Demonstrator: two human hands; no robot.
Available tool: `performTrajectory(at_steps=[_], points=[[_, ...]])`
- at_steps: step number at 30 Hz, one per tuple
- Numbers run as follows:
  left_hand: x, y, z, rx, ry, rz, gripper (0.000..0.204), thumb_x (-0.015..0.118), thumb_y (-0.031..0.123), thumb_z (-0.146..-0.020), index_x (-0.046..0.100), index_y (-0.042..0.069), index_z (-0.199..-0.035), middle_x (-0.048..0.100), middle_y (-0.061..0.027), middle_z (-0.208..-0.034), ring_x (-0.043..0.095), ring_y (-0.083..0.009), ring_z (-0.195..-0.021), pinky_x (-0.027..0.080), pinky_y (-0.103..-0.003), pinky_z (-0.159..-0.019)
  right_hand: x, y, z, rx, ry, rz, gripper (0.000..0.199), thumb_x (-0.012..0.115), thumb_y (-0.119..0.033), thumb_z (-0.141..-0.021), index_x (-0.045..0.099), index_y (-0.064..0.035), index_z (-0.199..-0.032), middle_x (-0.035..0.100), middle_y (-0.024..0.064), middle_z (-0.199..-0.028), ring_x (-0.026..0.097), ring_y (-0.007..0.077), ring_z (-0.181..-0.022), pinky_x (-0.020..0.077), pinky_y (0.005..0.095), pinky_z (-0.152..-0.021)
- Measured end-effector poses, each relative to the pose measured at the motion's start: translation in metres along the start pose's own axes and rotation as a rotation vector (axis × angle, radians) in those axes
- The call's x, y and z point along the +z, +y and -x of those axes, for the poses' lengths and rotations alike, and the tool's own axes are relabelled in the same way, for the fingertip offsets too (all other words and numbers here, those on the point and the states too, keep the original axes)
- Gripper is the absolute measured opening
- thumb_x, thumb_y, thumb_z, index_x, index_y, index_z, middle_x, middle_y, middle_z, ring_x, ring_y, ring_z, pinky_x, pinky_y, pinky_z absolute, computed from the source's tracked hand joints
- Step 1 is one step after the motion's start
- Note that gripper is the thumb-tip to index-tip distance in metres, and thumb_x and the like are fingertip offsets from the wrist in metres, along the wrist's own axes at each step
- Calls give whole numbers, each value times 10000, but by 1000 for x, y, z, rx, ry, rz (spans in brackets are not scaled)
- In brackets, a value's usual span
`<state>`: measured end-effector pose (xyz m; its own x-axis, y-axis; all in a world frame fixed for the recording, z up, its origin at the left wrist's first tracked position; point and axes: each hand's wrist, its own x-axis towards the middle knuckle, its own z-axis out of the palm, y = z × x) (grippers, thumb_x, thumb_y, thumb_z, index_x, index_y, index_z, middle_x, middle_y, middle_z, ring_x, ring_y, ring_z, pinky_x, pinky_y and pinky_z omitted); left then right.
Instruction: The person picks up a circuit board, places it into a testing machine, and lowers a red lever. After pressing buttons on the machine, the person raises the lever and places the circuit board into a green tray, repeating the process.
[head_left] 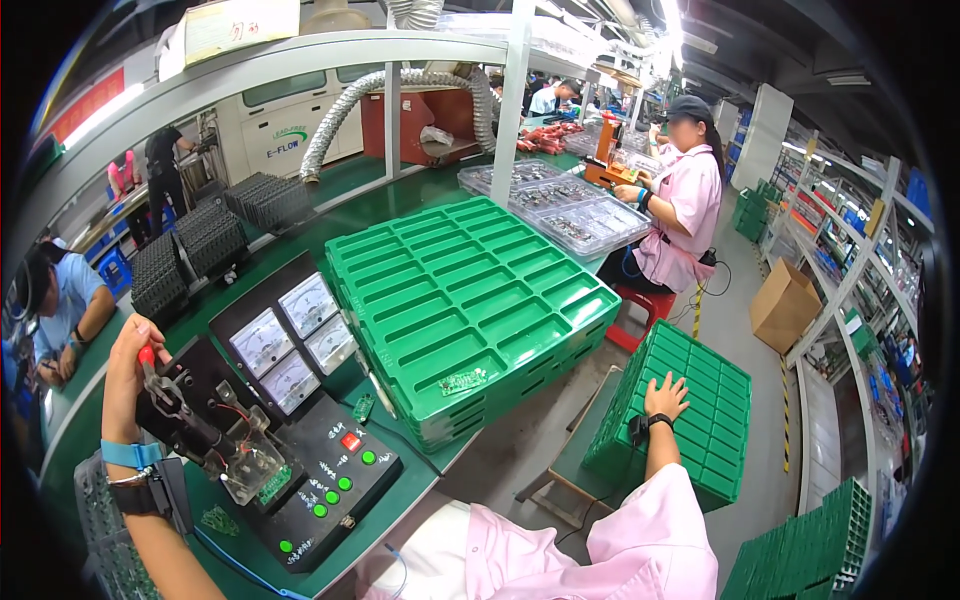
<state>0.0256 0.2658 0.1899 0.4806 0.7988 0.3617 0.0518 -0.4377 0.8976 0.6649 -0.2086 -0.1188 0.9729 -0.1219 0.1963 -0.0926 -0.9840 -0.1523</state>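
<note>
Head view. Left hand [127, 362] up at the left edge of the bench, fingers wrapped around the red-tipped lever [150, 362] of a black clamp press [195, 415]. Blue band and a black strap on that wrist. The press sits on the front left of a black test box [300, 450], which has four white dial meters [288, 338] on its raised back and a red button and several green buttons on its sloped front. Under the clear block at the foot of the press lies a small green circuit board [274, 484]. Another small green board [219, 520] lies on the bench just in front of the box, and one more [363, 406] at the box's right edge.

Right hand [665, 397] reaches down to the right, away from the bench, fingers spread flat, palm resting on top of a stack of green trays [700, 420] standing on the floor. It grips nothing. Black wristband, pink sleeve.

On the bench, right of the test box, a larger stack of green divided trays [470, 300]; a single green board [463, 381] lies in a near compartment.

Further along the bench, clear plastic trays [570, 205] of parts. A person in a pink shirt and dark cap [685, 190] sits at them on a red stool. Cardboard box [785, 305] on the floor beyond.
</note>
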Motion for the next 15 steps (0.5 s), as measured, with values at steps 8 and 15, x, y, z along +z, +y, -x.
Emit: performTrajectory(at_steps=[8,15], points=[[-5,-1,-3,-22,-5,30,289,479,352,-975,505,85,-868,457,15,-786,514,-62,-714,409,-190,-642,3,-3,2,-9,-47,13,688,403,-573,-939,309,-194,-1506,195,180,-1582,184,394,-1446,171,627,-1121],[3,5,-1,-24,1,50,297,495,360,-980,503,89,-861,445,25,-782,500,-57,-702,429,-193,-649,6,3,-3,-11,-46,-9,717,406,-601,-930,310,-185,-1505,193,189,-1580,179,392,-1447,158,631,-1121]])
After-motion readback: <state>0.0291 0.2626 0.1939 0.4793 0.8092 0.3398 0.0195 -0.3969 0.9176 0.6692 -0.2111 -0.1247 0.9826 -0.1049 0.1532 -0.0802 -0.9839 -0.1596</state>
